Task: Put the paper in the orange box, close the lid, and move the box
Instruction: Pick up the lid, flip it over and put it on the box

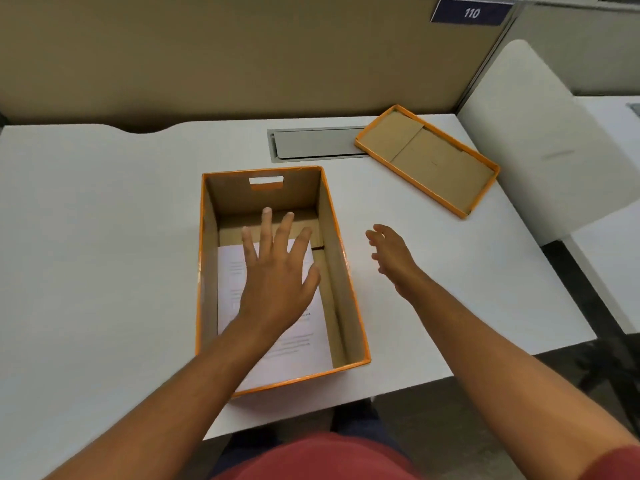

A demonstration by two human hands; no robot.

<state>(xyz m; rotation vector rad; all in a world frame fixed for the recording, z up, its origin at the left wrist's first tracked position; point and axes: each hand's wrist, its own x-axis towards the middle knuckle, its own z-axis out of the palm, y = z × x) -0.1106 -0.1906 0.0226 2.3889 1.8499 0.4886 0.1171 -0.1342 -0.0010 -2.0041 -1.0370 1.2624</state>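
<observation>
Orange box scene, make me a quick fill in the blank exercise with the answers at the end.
1. The paper lies inside the orange ____.
2. The lid lies with its inside facing ____.
3. The ____ hand is spread over the paper.
4. The right hand holds ____.

Answers: box; up; left; nothing
</observation>
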